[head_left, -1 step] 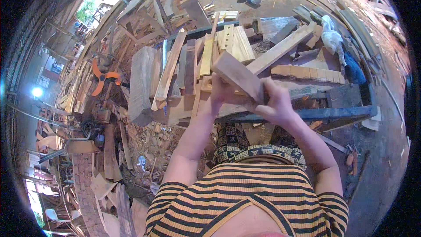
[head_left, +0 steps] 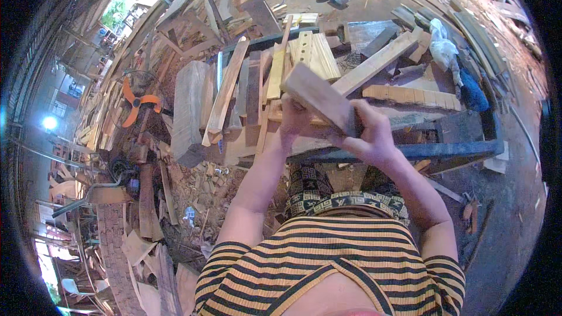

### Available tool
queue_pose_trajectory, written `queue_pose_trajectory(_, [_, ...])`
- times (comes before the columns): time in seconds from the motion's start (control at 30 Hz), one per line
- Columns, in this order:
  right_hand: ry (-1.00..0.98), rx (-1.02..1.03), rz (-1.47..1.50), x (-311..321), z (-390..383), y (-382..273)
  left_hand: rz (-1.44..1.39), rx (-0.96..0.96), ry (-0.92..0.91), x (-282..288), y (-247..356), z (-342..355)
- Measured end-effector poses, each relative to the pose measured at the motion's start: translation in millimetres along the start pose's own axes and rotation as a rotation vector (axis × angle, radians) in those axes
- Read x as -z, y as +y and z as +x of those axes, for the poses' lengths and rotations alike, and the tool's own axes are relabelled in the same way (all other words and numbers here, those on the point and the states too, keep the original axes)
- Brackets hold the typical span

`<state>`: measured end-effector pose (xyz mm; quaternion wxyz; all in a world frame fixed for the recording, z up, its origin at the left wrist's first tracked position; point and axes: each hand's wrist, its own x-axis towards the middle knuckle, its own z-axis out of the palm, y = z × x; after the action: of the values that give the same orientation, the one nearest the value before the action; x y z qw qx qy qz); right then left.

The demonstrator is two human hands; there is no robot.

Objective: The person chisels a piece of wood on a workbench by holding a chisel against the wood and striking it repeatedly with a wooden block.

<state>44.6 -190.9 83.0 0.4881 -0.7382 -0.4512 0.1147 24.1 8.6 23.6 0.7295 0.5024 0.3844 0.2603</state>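
Observation:
A short, thick wooden block (head_left: 319, 96) is held up at a slant above the near part of the workbench. My left hand (head_left: 294, 118) grips its left end from beneath, most of the fingers hidden behind the wood. Around the lower right end, my right hand (head_left: 374, 134) is closed with thumb and fingers on either side. Behind the block lie a pale board with a row of holes (head_left: 304, 50), a long squared timber (head_left: 380, 64) and a notched wooden strip (head_left: 411, 98).
Blue-edged workbench (head_left: 445, 150) in front of me, crowded with offcuts. A big grey timber block (head_left: 188, 114) stands at its left end. Farther left is an orange-bladed fan (head_left: 136, 103). A white plastic bag (head_left: 442, 47) lies at the right. Wood scraps litter the ground.
The block has tipped slightly in my hands, showing a little more of its end at the right. My right hand's fingers have shifted a bit; both hands keep their hold.

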Motion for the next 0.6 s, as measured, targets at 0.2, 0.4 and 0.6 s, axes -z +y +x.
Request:
queue_pose_trajectory(0.2, [0.389, 0.274, 0.473, -12.8, 0.9, 6.1, 0.528, -1.013, -0.301, 34.0, -3.7, -0.2])
queue_pose_trajectory(0.4, [-0.023, -0.049, 0.039, -9.9, -5.4, 17.7, 0.221, -0.864, -0.494, 39.4, -22.6, 14.0])
queue_pose_trajectory(0.6, [0.194, 0.203, 0.412, -11.8, -6.9, 10.2, 0.453, -0.969, -0.477, 42.4, -15.4, 21.5])
